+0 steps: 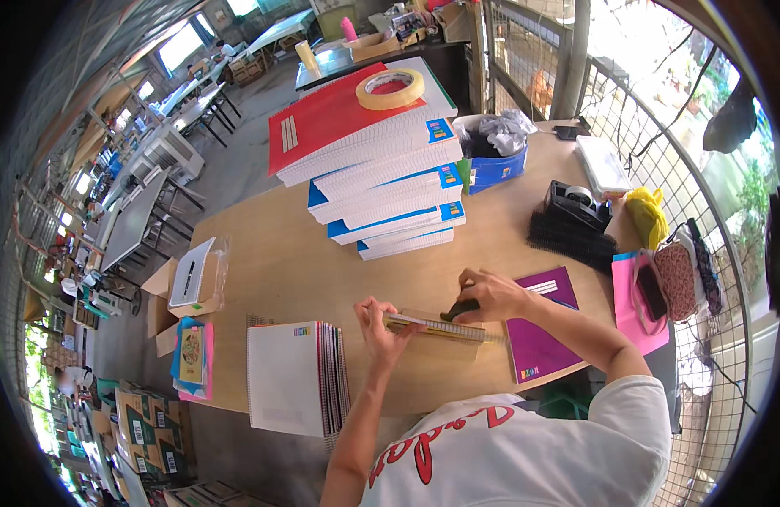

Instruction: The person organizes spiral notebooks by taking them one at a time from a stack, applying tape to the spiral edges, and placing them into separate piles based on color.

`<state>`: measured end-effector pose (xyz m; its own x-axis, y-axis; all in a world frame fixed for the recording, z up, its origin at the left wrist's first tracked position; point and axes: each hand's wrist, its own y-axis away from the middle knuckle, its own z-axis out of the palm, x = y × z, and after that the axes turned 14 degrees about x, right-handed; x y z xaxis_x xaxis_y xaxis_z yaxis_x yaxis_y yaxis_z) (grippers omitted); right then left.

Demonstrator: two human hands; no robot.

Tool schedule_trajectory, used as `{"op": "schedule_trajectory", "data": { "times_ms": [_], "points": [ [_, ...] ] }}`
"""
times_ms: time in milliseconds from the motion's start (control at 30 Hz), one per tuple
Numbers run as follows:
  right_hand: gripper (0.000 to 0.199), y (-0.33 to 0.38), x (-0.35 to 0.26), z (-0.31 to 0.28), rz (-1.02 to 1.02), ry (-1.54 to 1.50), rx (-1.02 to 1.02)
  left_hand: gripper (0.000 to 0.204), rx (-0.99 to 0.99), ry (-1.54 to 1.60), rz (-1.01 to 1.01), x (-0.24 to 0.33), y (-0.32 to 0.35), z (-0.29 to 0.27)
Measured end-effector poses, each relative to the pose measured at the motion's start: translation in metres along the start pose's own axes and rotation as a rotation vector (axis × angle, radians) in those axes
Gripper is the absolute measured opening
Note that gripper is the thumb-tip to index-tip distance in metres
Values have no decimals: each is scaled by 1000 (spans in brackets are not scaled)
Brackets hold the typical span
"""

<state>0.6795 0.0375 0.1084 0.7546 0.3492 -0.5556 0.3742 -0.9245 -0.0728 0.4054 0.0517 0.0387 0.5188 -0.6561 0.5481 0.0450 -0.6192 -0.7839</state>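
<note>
Near the front of the wooden table, my left hand (383, 331) grips the left end of a spiral notebook (440, 328), seen edge-on with its coil row up. The fingers of my right hand (493, 296) are closed round a small dark tool (460, 310), its kind unclear, which rests at the notebook's coil edge. Just right of it lies a purple notebook (544, 329), partly under my right forearm. On the left, a stack of spiral notebooks (286, 378) with a white top sheet sits near my left forearm.
A tall, staggered pile of notebooks (381, 160) rises beyond my hands, a tape roll (391, 89) on its red top. To the right are a blue box (498, 166), a black tape dispenser (578, 205), black coils (570, 239) and a phone (651, 291). An open carton (205, 296) stands left.
</note>
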Motion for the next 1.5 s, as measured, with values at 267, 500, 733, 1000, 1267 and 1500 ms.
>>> {"op": "schedule_trajectory", "data": {
  "times_ms": [267,500,733,1000,1267,1500],
  "points": [
    [42,-21,5,15,-108,-444,179,76,-59,-16,18,-5,-4,2],
    [40,-38,-1,18,-29,-750,75,75,-103,68,-186,-1,-6,-1],
    [44,-51,-11,24,-95,-674,33,78,-111,91,-184,-3,-7,-5],
    [44,-64,-14,43,-125,-552,101,75,-135,136,-276,-2,-7,-5],
    [41,-77,-20,52,-277,-449,158,47,-141,797,-840,-55,2,-21],
    [44,-72,-13,54,-205,-429,143,46,-90,834,-784,-49,12,-10]
  ]
}}
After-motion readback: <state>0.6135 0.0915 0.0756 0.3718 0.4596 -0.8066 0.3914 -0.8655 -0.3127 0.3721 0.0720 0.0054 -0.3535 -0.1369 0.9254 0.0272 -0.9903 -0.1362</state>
